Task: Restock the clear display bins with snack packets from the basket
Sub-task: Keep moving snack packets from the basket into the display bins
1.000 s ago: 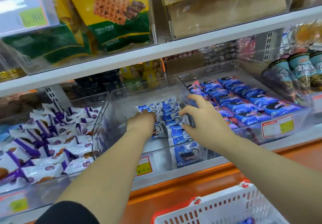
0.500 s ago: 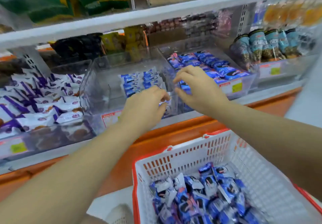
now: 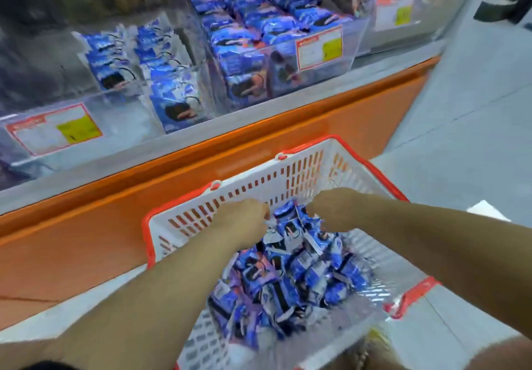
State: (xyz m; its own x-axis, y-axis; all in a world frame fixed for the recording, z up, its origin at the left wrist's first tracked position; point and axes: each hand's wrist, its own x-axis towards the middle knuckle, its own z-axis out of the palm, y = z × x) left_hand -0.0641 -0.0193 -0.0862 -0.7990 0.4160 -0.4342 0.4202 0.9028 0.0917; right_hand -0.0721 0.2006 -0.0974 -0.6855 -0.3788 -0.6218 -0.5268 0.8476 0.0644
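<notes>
1. Pickup step: my left hand (image 3: pixel 244 221) and right hand (image 3: pixel 335 211) curl over the packets (image 3: pixel 288 277) heaped inside the basket (image 3: pixel 256 187). Blur hides the grip, so I cannot tell.
2. Next, likely: lift a handful to the bin (image 3: pixel 123 102) beyond the basket.

Bright, even light; heavy motion blur
</notes>
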